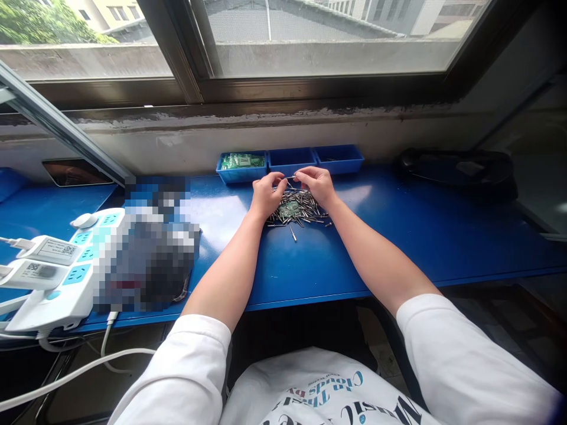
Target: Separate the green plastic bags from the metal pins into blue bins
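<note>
Above a loose heap of slim metal pins, both hands meet with pinched fingers. My left hand is closed on one end of a thin metal pin. On the other end, the fingertips of my right hand are closed as well. The pin's exact shape is too small to make out. Some small green pieces lie in the middle of the heap. One single pin rests apart, nearer the front edge.
Three blue bins stand along the wall: one with green boards, a middle bin, and a right bin with a few thin dark pieces. A white power strip with plugs sits left, beside a blurred patch. A black bag lies right.
</note>
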Tool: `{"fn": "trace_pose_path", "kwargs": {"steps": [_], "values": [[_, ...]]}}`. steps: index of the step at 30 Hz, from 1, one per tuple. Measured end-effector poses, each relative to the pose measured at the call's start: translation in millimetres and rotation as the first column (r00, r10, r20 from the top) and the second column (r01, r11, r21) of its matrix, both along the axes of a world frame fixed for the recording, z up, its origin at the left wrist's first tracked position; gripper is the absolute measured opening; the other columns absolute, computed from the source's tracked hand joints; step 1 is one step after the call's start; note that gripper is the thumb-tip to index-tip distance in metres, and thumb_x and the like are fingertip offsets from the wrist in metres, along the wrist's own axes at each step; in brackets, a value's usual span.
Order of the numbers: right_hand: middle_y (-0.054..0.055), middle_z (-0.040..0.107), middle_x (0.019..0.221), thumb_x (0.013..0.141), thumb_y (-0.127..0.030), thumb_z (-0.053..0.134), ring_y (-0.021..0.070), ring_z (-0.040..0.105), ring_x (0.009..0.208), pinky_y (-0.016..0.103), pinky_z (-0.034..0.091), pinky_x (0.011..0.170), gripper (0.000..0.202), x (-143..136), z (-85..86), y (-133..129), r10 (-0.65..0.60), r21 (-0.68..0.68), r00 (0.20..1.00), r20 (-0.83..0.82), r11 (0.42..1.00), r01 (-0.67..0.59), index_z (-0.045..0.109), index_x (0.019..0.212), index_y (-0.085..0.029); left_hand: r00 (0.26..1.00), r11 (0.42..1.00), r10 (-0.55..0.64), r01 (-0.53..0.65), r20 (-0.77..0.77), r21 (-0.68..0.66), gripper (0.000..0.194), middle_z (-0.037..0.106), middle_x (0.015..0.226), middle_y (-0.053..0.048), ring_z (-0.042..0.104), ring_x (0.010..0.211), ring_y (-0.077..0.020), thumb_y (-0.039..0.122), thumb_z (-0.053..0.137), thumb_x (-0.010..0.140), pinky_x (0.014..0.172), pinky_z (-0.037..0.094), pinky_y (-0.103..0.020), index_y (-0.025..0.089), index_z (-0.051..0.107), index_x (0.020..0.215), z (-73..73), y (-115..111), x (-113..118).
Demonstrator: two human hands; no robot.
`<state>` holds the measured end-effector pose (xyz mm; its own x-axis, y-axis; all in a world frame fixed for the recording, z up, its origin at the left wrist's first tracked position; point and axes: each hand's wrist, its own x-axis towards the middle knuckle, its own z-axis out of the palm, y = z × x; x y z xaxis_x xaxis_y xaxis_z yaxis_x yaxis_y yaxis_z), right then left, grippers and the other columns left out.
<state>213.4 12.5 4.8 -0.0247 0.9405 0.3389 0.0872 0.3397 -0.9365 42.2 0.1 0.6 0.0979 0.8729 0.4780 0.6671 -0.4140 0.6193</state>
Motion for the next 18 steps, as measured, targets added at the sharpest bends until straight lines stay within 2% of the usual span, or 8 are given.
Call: {"fn": "trace_pose_path", "kwargs": {"steps": [2,4,6,8,11,14,18], "values": [[0.005,0.073,0.088,0.077,-0.042,0.064,0.0179,0.066,0.078,0.032,0.055,0.072,0.028,5.8,-2.9,5.8,-0.113,0.043,0.992,0.056,0.993,0.11,0.072,0.09,-0.019,0.999,0.999,0.045,-0.045,0.025,0.003,0.03,0.073,0.102,-0.007,0.066,0.096,-0.0211,0.036,0.052,0.089,0.092,0.046,-0.034,0.018,0.065,0.109,0.1,0.5,-1.3],[0.007,0.073,0.1,0.081,-0.036,0.057,0.0199,0.066,0.088,0.036,0.055,0.083,0.032,14.3,-5.1,11.5,-0.285,0.103,0.942,0.18,0.957,0.27,0.07,0.104,-0.018,0.996,0.997,0.078,-0.078,0.039,-0.007,0.03,0.072,0.103,-0.008,0.066,0.099,-0.0217,0.035,0.051,0.089,0.093,0.045,-0.035,0.017,0.064,0.109,-0.5,1.6,-2.7],[0.009,0.071,0.11,0.082,-0.03,0.052,0.023,0.063,0.096,0.043,0.052,0.092,0.038,24.1,-5.9,15.5,-0.444,0.173,0.821,0.358,0.896,0.408,0.066,0.115,-0.017,0.994,0.995,0.099,-0.098,0.041,-0.031,0.03,0.072,0.104,-0.009,0.065,0.1,-0.0221,0.034,0.051,0.088,0.094,0.045,-0.035,0.016,0.064,0.108,-1.5,2.8,-3.7],[0.011,0.068,0.119,0.081,-0.027,0.051,0.0275,0.058,0.106,0.051,0.047,0.097,0.045,33.0,-5.7,17.1,-0.534,0.223,0.688,0.491,0.841,0.494,0.062,0.124,-0.016,0.993,0.992,0.113,-0.112,0.026,-0.058,0.029,0.071,0.105,-0.008,0.065,0.101,-0.0223,0.033,0.052,0.087,0.094,0.045,-0.036,0.017,0.064,0.108,-2.5,3.9,-3.9],[0.014,0.062,0.129,0.079,-0.027,0.052,0.034,0.05,0.116,0.061,0.04,0.098,0.056,41.7,-5.4,16.8,-0.57,0.237,0.567,0.595,0.799,0.553,0.054,0.133,-0.016,0.993,0.988,0.121,-0.122,-0.018,-0.09,0.027,0.071,0.108,-0.007,0.063,0.105,-0.0225,0.032,0.053,0.086,0.095,0.044,-0.036,0.019,0.063,0.107,-4.2,5.5,-3.5],[0.016,0.051,0.141,0.077,-0.03,0.056,0.0371,0.043,0.119,0.065,0.037,0.096,0.065,44.5,-6.9,16.3,-0.543,0.207,0.536,0.646,0.801,0.562,0.046,0.14,-0.018,0.991,0.987,0.119,-0.124,-0.055,-0.102,0.026,0.07,0.109,-0.007,0.063,0.106,-0.0227,0.032,0.053,0.086,0.096,0.044,-0.036,0.02,0.064,0.106,-5.8,7.3,-3.8],[0.018,0.028,0.156,0.075,-0.032,0.06,0.0389,0.036,0.123,0.066,0.036,0.095,0.074,41.9,-10.7,18.2,-0.506,0.188,0.522,0.686,0.817,0.545,0.038,0.145,-0.018,0.986,0.984,0.113,-0.128,-0.122,-0.123,0.024,0.069,0.113,-0.007,0.062,0.108,-0.0242,0.032,0.054,0.085,0.097,0.043,-0.038,0.021,0.066,0.102,-5.5,7.7,-4.4]]}}
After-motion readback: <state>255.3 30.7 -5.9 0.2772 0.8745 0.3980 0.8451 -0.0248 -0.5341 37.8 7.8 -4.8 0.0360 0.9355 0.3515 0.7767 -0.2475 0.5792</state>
